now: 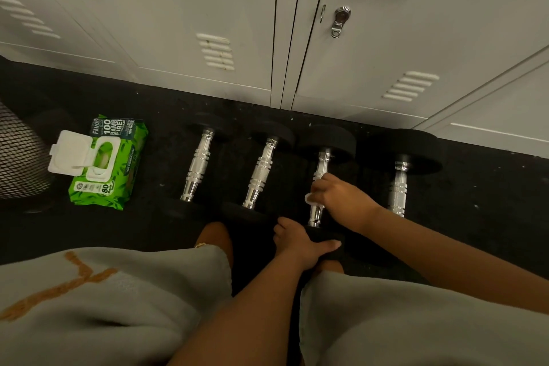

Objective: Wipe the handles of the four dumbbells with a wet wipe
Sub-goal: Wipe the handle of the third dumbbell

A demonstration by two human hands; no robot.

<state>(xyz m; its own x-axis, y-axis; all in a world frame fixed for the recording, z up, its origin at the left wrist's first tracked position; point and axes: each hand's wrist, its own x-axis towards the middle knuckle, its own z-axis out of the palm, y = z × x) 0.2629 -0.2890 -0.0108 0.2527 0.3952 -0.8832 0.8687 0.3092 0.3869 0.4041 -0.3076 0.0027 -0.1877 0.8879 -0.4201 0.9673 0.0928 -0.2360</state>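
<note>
Several black dumbbells with chrome handles lie side by side on the dark floor: the first, the second, the third and the fourth. My right hand grips the third dumbbell's handle with a white wet wipe wrapped round it. My left hand holds that dumbbell's near black end, thumb stretched across it. A green wet-wipe pack lies at the left with its white lid flipped open.
White metal lockers stand right behind the dumbbells. A black mesh object is at the far left edge. My knees in grey shorts fill the foreground.
</note>
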